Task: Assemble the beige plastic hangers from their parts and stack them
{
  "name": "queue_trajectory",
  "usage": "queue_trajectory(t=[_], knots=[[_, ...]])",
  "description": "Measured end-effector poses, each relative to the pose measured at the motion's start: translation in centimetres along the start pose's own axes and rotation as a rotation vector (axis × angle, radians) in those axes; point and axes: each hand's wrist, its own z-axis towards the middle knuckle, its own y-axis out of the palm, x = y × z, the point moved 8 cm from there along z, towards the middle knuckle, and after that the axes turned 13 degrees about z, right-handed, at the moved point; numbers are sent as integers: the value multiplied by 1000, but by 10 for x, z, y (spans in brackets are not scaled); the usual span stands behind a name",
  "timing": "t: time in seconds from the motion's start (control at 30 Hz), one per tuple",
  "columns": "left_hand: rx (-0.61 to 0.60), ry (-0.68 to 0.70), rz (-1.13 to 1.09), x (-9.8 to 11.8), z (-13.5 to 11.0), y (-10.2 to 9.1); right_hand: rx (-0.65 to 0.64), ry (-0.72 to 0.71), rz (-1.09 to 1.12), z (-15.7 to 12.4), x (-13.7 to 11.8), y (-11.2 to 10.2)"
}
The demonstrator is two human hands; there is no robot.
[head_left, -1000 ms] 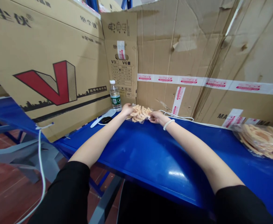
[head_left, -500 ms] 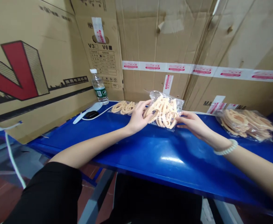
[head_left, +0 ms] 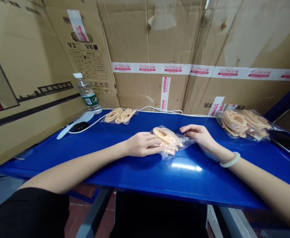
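A clear plastic bag of beige rubber rings lies on the blue table in front of me. My left hand grips the bag's left end, fingers curled round it. At the bag's right end my right hand rests with its fingers pinching the plastic. A bead bracelet sits on my right wrist.
A smaller bag of rings lies at the back left, a fuller bag at the back right. A water bottle, a white device with a cable and tall cardboard boxes line the table's far side.
I have brought the bag from the back of the table down to its middle, with both hands on it. A small bag of rings now lies at the back left.
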Motion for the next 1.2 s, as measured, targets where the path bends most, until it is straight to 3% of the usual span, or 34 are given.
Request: queue_trajectory(t=[0.17,0.3,0.47,0.63,0.73,0.8,0.87,0.93,1.0,1.07,1.2], knots=[[-31,-35,-52,-2,0,-2,-27,-115,-93,-1,-36,-10],[6,-8,-73,8,4,-10,-239,-237,-245,-11,-68,5],[34,-32,-191,16,6,-13,-484,-259,-363,-26,-73,25],[79,-268,-343,-8,3,-14,-584,-257,-474,-29,-61,31],[66,-544,-323,-37,-9,-7,-648,-238,-506,-30,-59,34],[-32,-788,-286,-59,-26,7,-691,-227,-515,-33,-61,36],[-262,-988,-225,-74,-47,28,-740,-207,-526,-37,-62,38],[-532,-1101,-151,-80,-68,47,-789,-178,-564,-42,-60,40],[-696,-1134,-161,-80,-80,60,-808,-158,-653,-45,-53,40],[-709,-1100,-263,-75,-80,68,-785,-177,-764,-47,-45,41],[-583,-1003,-438,-63,-66,69,-674,-286,-837,-48,-41,41]])
